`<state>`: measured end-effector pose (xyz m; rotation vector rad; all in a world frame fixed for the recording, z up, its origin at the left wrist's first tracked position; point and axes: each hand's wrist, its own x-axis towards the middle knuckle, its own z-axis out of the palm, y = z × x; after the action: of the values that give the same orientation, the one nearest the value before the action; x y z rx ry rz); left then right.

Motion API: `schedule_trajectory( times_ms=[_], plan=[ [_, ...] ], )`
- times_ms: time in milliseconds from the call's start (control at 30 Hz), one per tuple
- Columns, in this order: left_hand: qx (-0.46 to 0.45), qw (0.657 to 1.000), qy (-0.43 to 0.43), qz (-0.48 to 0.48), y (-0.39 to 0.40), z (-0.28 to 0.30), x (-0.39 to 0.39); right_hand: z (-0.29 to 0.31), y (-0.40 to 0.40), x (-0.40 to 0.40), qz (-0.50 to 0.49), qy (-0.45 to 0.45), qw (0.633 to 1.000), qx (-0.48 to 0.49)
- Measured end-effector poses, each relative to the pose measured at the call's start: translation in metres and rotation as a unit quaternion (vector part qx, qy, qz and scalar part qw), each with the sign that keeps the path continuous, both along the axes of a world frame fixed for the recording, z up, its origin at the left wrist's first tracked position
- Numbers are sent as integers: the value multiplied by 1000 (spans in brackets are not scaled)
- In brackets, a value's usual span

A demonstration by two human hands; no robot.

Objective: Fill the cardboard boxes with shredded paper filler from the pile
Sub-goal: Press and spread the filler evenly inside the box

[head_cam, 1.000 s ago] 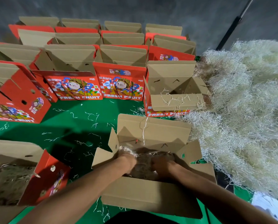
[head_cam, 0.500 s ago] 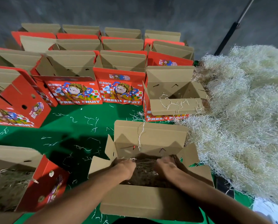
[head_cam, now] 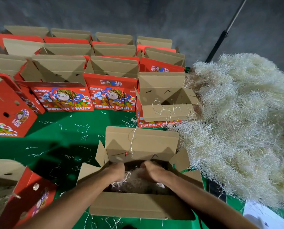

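Green table cover (head_cam: 58, 146), loose pale strands scattered on it. Grey wall (head_cam: 138, 15) across 12 o'clock. Dark pole (head_cam: 220, 40) leaning diagonally at 1–2 o'clock, thin pale upper section, thicker black lower section. White sheet (head_cam: 262, 217) at 5 o'clock, detail unclear.

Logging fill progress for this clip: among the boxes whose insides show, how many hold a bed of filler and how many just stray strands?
Holding a bed of filler: 2, nearest box and lower-left box
Stray strands only: 1, far box beside the pile
Total: 3
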<state>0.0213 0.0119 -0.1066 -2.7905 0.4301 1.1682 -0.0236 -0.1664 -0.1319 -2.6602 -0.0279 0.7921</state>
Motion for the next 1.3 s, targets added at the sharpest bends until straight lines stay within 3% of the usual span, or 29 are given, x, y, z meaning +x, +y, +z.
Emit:
schedule_trajectory(
  times_ms=[100,233,300,367,500,633,767,900,1000,1100,1300],
  plan=[
    [-14,998,-62,-26,-4,-6,-1,1,4,5,-78,24,996,-21],
    [-191,981,39,18,-9,-12,-6,1,9,2,39,3,999,-22],
    [-200,979,35,4,-10,-14,-5,3,4,-1,50,-39,998,-9],
    [-132,991,37,-4,-7,-11,0,4,5,-3,59,-24,998,8],
    [-37,998,-26,-46,2,-6,4,-4,-1,-1,144,-24,986,-74],
    [-13,996,-76,-46,5,-8,8,-4,-15,-2,112,-65,984,-126],
    [36,990,-94,-103,3,-3,5,13,-12,2,22,3,988,-154],
    [-6,970,-128,-207,2,8,6,9,-8,1,17,-4,989,-150],
    [-93,919,-195,-331,-4,9,3,7,8,7,21,55,993,-101],
    [-91,882,-149,-438,-7,1,-3,2,16,6,76,74,991,-86],
    [-23,937,-33,-346,-3,-9,-1,11,9,1,105,12,982,-154]
  ],
)
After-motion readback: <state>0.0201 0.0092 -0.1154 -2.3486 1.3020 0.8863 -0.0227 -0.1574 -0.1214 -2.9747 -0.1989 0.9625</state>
